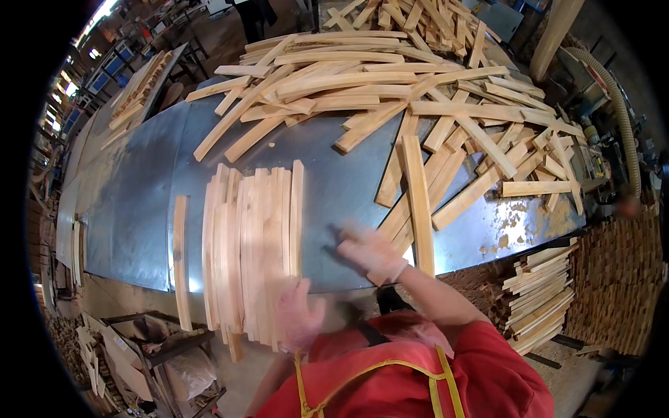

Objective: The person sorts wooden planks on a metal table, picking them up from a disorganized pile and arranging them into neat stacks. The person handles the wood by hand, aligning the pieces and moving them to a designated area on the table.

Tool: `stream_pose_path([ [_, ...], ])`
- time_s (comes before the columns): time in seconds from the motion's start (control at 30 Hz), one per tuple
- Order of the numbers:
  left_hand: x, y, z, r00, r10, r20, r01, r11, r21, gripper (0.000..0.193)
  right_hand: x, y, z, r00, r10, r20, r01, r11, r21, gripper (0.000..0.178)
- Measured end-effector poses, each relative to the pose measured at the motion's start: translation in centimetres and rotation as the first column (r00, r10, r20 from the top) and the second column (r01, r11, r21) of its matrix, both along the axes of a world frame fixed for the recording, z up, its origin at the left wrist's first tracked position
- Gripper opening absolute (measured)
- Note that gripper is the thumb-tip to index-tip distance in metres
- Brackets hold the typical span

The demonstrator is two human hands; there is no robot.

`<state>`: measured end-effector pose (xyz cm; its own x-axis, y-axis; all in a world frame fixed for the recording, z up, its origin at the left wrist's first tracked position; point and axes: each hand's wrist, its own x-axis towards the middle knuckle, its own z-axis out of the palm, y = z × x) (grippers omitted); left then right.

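Several wood strips [261, 230] lie side by side on the tabletop [331, 188], long axes running away from the person, near ends just left of the left hand [300, 315], the nearer one. The right hand [374, 255] is beside loose planks [419, 209]; both hands blur, so I cannot tell whether either is spread or pinching.

Pale-gloved L hand [301, 317] & pale-gloved R hand [373, 253]: motion-blurred; finger pos. unclear. Dark-clothed person [252, 17], rear pile of pale flat wooden strips [414, 15]: cut off, top edge.
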<state>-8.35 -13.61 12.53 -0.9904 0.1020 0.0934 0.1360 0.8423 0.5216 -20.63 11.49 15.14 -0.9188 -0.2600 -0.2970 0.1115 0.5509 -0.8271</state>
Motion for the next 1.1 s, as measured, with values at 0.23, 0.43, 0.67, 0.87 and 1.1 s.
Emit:
stream_pose_path([
  [0.23,-9.1,9.2,-2.6,0.987,-0.146,0.060,0.154,0.972,-0.174,0.073,4.2,14.2,-7.0,0.876,-0.204,-0.437,0.434,0.728,0.530,0.079],
  [0.43,-14.3,16.5,-4.0,0.804,-0.194,0.563,-0.090,0.895,0.436,0.087,3.4,12.1,-5.2,0.834,-0.550,0.039,0.551,0.833,-0.041,0.079],
  [0.67,-17.1,18.7,-3.2,0.749,-0.098,0.655,-0.434,0.673,0.598,0.079,-15.4,19.0,-3.7,0.988,-0.148,-0.044,0.143,0.984,-0.105,0.054],
  [0.87,-15.0,14.1,-0.7,0.904,0.262,0.338,-0.243,0.965,-0.098,0.079,-31.2,19.2,-5.7,0.742,0.405,-0.534,0.036,0.771,0.636,0.052],
  [1.1,-11.2,4.0,-4.7,0.976,0.216,-0.009,-0.177,0.773,-0.609,0.076,-30.3,14.3,-6.9,0.739,0.556,-0.380,-0.046,0.604,0.795,0.056],
])
